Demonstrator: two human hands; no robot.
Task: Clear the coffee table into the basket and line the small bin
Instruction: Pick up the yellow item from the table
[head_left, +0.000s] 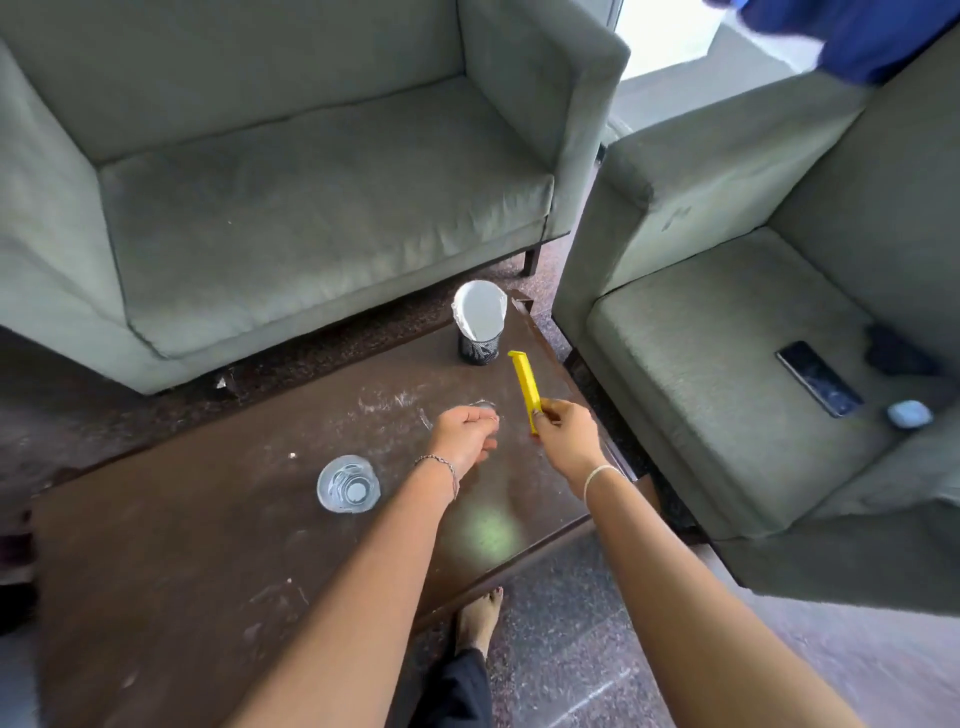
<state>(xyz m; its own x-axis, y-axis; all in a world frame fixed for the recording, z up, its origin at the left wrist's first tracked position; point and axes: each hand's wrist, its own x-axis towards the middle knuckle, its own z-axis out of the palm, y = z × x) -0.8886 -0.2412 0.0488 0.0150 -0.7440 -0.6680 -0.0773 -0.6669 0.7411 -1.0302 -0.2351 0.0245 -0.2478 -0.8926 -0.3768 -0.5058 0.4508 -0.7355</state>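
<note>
On the brown table (156, 545), most of the surface looks cleared, though pale dust smears, a clear glass (348, 484) near the middle and a few crumbs remain, and no basket is in view. At the far corner the small bin (479, 332), a black mesh cup, already appears to wear a white liner folded over its rim, so that part seems done. The right hand (566, 441) has its grip closed on a yellow comb (525, 387), lifted above the table, while the left hand (464, 439) curls loosely around something small I cannot identify.
</note>
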